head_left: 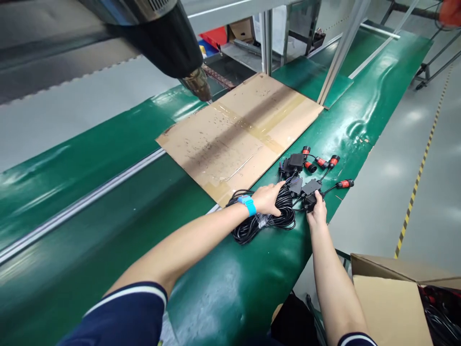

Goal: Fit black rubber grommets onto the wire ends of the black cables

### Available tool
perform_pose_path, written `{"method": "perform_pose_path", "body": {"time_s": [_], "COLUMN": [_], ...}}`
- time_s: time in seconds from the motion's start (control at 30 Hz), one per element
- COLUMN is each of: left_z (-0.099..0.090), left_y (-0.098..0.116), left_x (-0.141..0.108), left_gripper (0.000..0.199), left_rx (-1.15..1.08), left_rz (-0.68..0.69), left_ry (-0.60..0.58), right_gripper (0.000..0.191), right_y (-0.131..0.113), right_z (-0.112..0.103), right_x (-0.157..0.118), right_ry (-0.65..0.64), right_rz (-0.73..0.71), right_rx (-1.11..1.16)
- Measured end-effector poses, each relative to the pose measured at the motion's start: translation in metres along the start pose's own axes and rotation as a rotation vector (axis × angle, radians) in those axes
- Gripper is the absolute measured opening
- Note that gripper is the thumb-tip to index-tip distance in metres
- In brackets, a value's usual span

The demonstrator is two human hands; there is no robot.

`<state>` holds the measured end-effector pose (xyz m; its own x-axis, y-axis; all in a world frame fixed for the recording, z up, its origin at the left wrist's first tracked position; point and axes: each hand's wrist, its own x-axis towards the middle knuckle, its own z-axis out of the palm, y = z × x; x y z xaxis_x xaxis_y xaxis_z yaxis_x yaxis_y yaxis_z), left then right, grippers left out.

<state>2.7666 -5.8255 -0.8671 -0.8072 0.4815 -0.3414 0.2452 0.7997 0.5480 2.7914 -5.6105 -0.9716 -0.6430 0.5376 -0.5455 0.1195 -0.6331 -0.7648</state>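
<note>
My left hand [268, 198], with a turquoise band at the wrist, rests over a coiled black cable bundle [248, 233]; its thumb and fingers are apart. My right hand [317, 210] is closed on a black box [309, 203] at the right of the bundle. Other small black boxes [296, 161] lie just beyond my hands, with short leads ending in red-and-black connectors [334, 161]. One more connector [345, 183] points right, near the table's edge. Clear plastic [264, 220] shows on the coil.
A flat cardboard sheet [237, 134] lies on the green table [216, 278] beyond the cables. Above it hangs a black tool with a metal nozzle [197, 84]. Metal posts [266, 43] rise behind. An open carton [392, 307] with black cables stands at lower right.
</note>
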Motion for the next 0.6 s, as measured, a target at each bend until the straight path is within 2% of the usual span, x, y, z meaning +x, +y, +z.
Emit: {"method": "perform_pose_path", "body": {"time_s": [0.17,0.27,0.37,0.47,0.6], "left_z": [-0.061,-0.101,-0.135,-0.155,-0.158], "left_y": [-0.004,-0.017,-0.033,-0.051,-0.073], "left_x": [0.007,0.018,0.036,0.057,0.086], "left_gripper": [0.125,0.13,0.12,0.112,0.116], "left_rx": [0.258,0.396,0.537,0.675,0.774], "left_rz": [0.148,0.238,0.287,0.277,0.145], "left_ry": [-0.003,-0.04,-0.061,-0.09,-0.054], "right_gripper": [0.043,0.036,0.031,0.029,0.032], "right_y": [0.023,0.04,0.058,0.073,0.083], "right_z": [0.017,0.029,0.044,0.057,0.06], "right_x": [-0.016,-0.026,-0.035,-0.042,-0.048], "right_ry": [-0.143,-0.215,-0.27,-0.327,-0.36], "right_rz": [0.111,0.194,0.257,0.315,0.367], "right_rx": [0.151,0.205,0.23,0.194,0.068]}}
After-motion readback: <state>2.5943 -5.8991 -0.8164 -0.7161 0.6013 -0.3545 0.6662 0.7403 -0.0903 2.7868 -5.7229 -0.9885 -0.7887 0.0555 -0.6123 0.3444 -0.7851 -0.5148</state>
